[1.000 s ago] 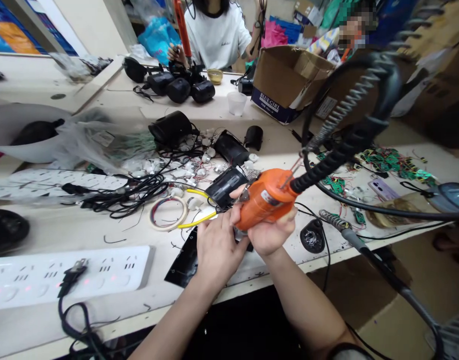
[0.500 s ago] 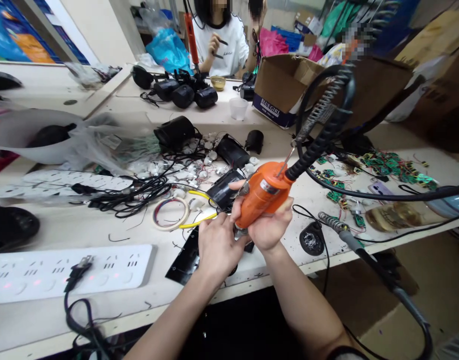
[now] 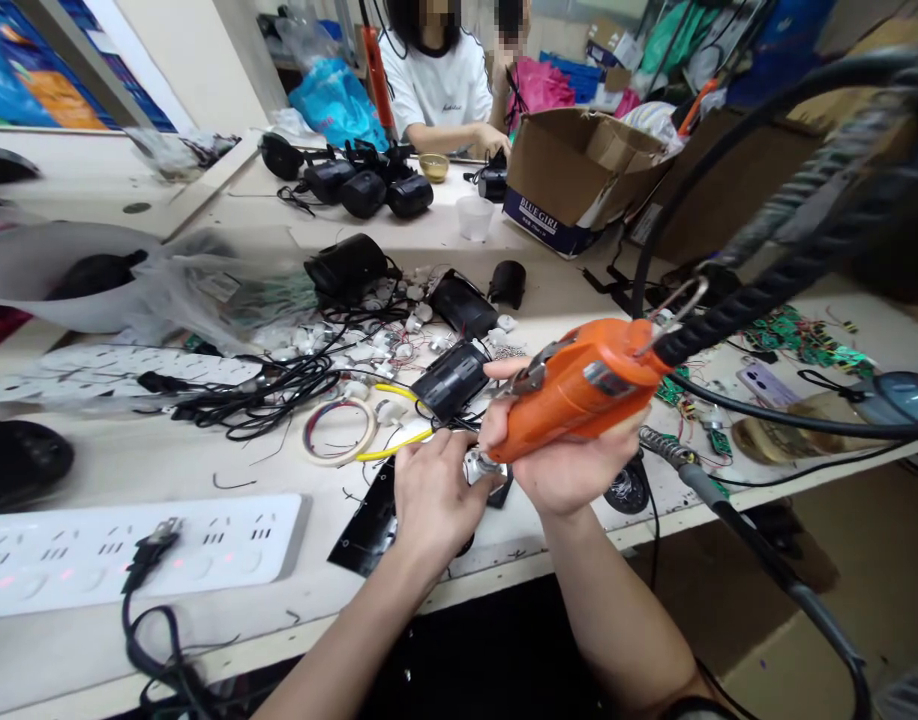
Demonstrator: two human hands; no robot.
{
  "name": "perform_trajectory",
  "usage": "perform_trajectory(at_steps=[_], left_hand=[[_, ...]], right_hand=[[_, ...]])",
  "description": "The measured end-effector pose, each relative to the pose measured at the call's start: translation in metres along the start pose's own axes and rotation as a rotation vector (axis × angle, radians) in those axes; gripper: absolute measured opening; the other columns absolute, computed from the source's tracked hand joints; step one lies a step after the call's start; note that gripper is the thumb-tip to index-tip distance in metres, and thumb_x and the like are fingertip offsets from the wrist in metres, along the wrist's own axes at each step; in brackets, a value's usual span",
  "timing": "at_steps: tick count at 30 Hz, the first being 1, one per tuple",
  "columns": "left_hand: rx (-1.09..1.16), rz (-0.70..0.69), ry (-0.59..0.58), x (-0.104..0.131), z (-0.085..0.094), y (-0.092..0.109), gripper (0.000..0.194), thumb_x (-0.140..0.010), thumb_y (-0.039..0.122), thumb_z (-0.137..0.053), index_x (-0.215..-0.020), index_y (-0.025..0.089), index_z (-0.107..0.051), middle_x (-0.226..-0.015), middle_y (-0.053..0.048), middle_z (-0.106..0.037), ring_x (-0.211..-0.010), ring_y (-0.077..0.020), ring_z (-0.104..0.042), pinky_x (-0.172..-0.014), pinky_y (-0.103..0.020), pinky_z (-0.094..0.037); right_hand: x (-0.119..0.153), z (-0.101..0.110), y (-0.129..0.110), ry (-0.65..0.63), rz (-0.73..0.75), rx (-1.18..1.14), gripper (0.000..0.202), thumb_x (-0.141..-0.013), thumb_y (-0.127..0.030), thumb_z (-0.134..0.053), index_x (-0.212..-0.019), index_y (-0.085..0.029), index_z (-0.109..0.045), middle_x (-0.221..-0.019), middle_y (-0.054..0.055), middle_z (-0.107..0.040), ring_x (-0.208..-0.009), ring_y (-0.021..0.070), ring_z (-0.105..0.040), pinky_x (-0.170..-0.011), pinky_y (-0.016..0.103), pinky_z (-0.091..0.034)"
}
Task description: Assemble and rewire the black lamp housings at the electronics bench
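My right hand is wrapped around an orange electric screwdriver, which tilts with its cord end up to the right. Its nose points down-left toward a small white and silvery part; the bit's tip is hidden. My left hand has its fingers bent around that part, the thumb at its near side. Beneath the left hand lies a flat black plastic housing piece, partly covered by the hand. A black cylindrical housing rests just beyond my hands.
A roll of tape and a white power strip lie to the left. A soldering iron and green circuit boards are at the right. A cardboard box stands farther back. Across the bench, a person handles black housings.
The screwdriver has tipped over to the right, its cord end lower and farther right. My left hand has hardly moved. The person opposite has lowered a hand to the bench.
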State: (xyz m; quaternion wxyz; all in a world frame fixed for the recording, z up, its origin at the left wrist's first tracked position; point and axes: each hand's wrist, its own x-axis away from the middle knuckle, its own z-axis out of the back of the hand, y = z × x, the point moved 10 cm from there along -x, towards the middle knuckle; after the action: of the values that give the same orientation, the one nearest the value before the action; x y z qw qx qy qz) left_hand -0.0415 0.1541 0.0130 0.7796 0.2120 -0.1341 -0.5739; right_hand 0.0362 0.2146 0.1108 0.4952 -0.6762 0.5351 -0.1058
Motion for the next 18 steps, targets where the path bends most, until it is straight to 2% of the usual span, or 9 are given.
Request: perform_trajectory(at_steps=[3, 7, 12, 18], left_hand=[[0.004, -0.025, 0.006, 0.001, 0.0, 0.002, 0.025, -0.08, 0.037, -0.073, -0.1, 0.023, -0.069, -0.09, -0.002, -0.067, -0.089, -0.0247, -0.063, -0.083, -0.04, -0.037], [-0.006, -0.059, -0.009, 0.001, 0.0, 0.003, 0.026, -0.081, 0.042, -0.074, -0.1, 0.025, -0.071, -0.096, -0.003, -0.067, -0.091, -0.0238, -0.064, -0.084, -0.04, -0.037], [-0.025, -0.124, -0.052, 0.002, 0.0, 0.007, 0.028, -0.085, 0.036, -0.072, -0.111, 0.027, -0.069, -0.107, -0.005, -0.067, -0.1, -0.0257, -0.063, -0.086, -0.041, -0.038], [-0.066, -0.171, -0.047, 0.007, -0.001, 0.009, 0.027, -0.091, 0.032, -0.062, -0.117, 0.025, -0.065, -0.11, -0.007, -0.064, -0.1, -0.0269, -0.062, -0.088, -0.045, -0.04]], right_hand=[[0.002, 0.003, -0.012, 0.022, 0.035, 0.006, 0.075, -0.078, -0.083, -0.046, -0.093, -0.016, -0.075, -0.058, 0.004, -0.062, -0.043, 0.0173, -0.052, -0.036, 0.028, -0.039], [0.007, 0.012, -0.015, 0.066, -0.022, 0.047, 0.073, -0.076, -0.083, -0.05, -0.088, -0.016, -0.076, -0.054, 0.004, -0.061, -0.04, 0.0182, -0.052, -0.033, 0.028, -0.037], [0.016, 0.024, -0.012, 0.124, -0.054, 0.106, 0.07, -0.077, -0.083, -0.047, -0.086, -0.019, -0.076, -0.052, 0.004, -0.059, -0.039, 0.0177, -0.05, -0.033, 0.028, -0.034], [0.017, 0.022, -0.01, 0.091, -0.063, 0.081, 0.064, -0.074, -0.085, -0.051, -0.087, -0.026, -0.073, -0.058, 0.003, -0.062, -0.038, 0.0183, -0.05, -0.034, 0.03, -0.035]])
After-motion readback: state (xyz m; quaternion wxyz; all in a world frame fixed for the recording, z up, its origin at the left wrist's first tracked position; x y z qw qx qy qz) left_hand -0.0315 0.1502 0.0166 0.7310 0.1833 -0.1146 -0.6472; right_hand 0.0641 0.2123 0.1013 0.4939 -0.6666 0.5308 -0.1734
